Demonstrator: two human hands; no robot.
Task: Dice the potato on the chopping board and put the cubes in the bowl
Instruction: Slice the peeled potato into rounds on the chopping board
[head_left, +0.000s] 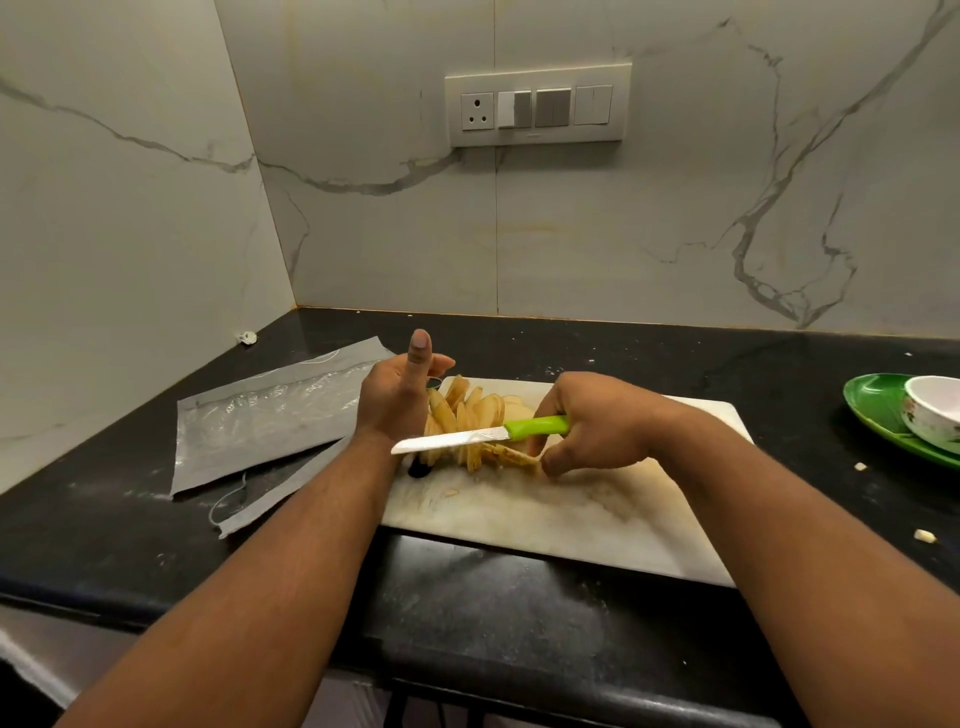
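A white rectangular chopping board is laid on the black stone bench, and everything else is placed relative to it. On the board's far left part, a row of pale yellow potato slices is stood on edge, fanned and leaning. The left hand is set upright against the left end of the row, thumb raised and fingers straight, pressing the slices without curling round them. The right hand is placed at the right end of the row; a knife with a bright green plastic handle is gripped in it, the white blade pointing left across the near side of the slices, while its fingertips pinch the nearest slice. Right of the board, well apart, a small white ceramic bowl is seen resting on a green plate. Two small potato bits lie on the bench between board and plate. Left of the board, a grey plastic packet is spread flat.
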